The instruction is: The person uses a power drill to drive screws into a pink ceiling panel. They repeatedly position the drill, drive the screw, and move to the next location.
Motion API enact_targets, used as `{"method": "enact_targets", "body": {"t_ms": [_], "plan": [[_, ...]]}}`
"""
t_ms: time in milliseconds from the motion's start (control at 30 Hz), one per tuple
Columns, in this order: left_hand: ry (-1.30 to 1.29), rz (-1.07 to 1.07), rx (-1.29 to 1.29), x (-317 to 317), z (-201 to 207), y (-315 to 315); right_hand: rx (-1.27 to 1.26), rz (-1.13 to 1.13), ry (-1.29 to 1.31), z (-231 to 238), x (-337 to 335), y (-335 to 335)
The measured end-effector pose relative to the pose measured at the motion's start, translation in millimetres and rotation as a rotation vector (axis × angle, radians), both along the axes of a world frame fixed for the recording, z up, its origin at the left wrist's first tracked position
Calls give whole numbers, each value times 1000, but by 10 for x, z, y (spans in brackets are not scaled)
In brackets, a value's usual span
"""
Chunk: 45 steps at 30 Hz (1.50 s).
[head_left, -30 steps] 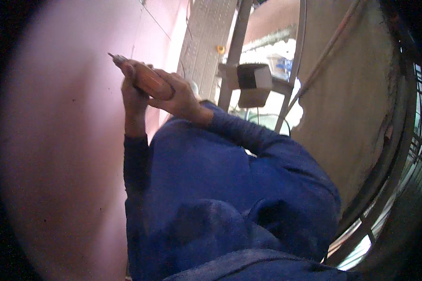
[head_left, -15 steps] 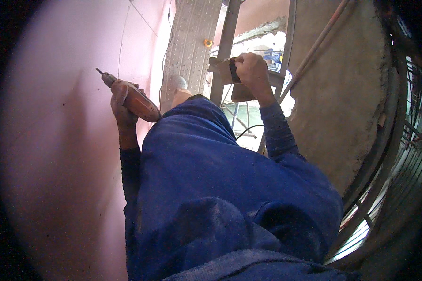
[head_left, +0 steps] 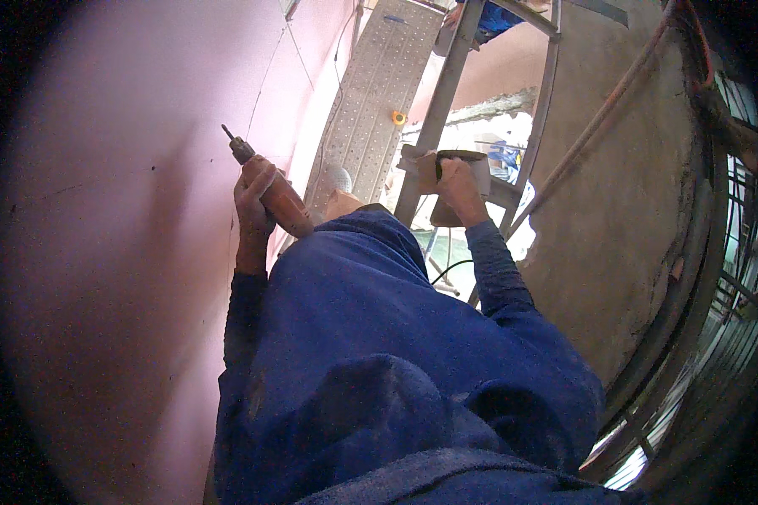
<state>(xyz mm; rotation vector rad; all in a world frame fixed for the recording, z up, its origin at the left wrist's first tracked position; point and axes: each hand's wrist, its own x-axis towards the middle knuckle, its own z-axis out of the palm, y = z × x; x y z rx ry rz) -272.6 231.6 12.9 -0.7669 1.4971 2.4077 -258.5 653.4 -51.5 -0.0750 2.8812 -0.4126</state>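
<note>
My left hand [head_left: 255, 194] is wrapped round the body of an orange-red power drill [head_left: 283, 204]. The drill's dark bit points up and left, close to the pink wall [head_left: 118, 269]. Over on the right, my right hand [head_left: 461, 189] is closed at the dark rim of a small brown-grey box-like container [head_left: 480, 172]. That container is beside the crossbar of a metal frame [head_left: 453, 76]. Whatever the right fingers pinch, if anything, is hidden.
A perforated metal plank [head_left: 370, 84] runs ahead, with a yellow-orange tape measure [head_left: 399, 118] at its edge and a thin cable [head_left: 327, 105] along its left. Another person's blue clothing [head_left: 499, 21] shows beyond. A pole [head_left: 602, 109] slants across a rough plastered surface [head_left: 606, 219].
The view has shifted, so the plank and frame sit lower and farther right. Another person has come into view at the top. The drill is still in my left hand; my right hand stays at the container.
</note>
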Motion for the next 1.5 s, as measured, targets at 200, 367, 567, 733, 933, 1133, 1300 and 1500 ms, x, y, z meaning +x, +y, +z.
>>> {"method": "enact_targets", "body": {"t_ms": [200,367,567,733,933,1133,1300,1500], "plan": [[70,66,55,32,-85,10,93,-36,-52,-97,-124,11],[197,28,-165,20,-240,3,-162,14,-131,150,-123,-43],[154,-47,-213,69,-162,-87,-65,97,-107,-216,-221,145],[91,-4,-273,59,-107,37,-198,249,-125,-399,-369,448],[93,-9,-296,110,-125,20,-132,243,-107,-303,-414,492],[125,55,-293,148,-99,49,-99,264,-96,-305,-453,517],[119,84,-212,169,-132,41,-78,279,-90,-297,-466,502],[52,108,-281,175,-223,66,-53,285,-75,-285,-492,493]]}}
